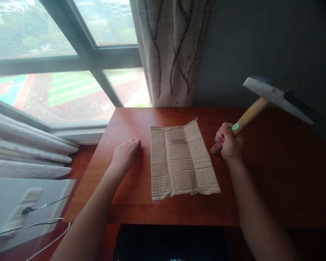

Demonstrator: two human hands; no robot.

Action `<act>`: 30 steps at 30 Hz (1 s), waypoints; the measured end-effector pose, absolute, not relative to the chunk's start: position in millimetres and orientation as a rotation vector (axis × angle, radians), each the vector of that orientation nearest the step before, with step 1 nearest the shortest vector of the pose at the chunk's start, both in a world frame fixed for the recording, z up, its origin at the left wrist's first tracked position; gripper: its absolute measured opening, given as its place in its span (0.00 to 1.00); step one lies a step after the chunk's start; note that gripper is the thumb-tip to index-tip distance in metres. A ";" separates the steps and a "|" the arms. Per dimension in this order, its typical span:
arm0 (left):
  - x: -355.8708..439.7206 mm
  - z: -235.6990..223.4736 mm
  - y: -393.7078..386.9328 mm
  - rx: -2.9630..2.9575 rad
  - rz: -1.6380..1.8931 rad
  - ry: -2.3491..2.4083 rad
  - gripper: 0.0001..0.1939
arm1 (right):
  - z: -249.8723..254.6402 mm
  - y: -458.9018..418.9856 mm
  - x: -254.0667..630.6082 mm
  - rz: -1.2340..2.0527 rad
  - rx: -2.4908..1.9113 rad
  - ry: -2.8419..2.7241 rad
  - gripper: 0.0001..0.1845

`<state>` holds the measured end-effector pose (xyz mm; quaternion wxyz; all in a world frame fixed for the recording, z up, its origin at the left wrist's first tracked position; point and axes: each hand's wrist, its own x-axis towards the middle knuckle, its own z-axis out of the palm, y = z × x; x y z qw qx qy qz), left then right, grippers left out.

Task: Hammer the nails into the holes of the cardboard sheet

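Observation:
My right hand (229,141) is wrapped round the wooden handle of a hammer (251,113), raised above the right side of the table. Its metal head tilts up, with a narrow end pointing right. On the left, my left hand (127,152) is closed in a pinch, and the thin tip of a nail (142,145) pokes out from the fingers. Between the hands lies a creased piece of cardboard (182,163). Rows of small dark holes mark its upper middle panel, and a row of several nails (177,140) appears to stand just below them.
The reddish-brown wooden table (130,203) stands against a dark wall and a window (70,87). A patterned curtain (174,54) hangs behind it. At lower left, a wall socket (31,195) has a plug and cables. Something dark (171,243) sits below the table's front edge.

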<state>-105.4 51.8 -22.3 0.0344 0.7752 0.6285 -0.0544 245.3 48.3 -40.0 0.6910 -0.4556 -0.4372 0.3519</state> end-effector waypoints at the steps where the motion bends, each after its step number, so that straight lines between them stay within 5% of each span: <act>1: -108.3 -22.1 52.6 2.348 -0.063 1.927 0.09 | -40.0 48.4 245.5 0.786 -1.022 -0.978 0.30; 9: -100.3 4.3 58.0 1.753 1.137 1.511 0.08 | -36.8 47.3 245.8 0.783 -1.008 -0.954 0.30; 17: -47.7 17.6 60.9 1.929 1.150 1.162 0.05 | -37.0 46.4 246.5 0.809 -1.015 -0.965 0.28; 30: -31.9 -8.8 50.2 1.928 1.227 1.259 0.03 | -35.6 45.9 243.4 0.750 -1.049 -1.002 0.28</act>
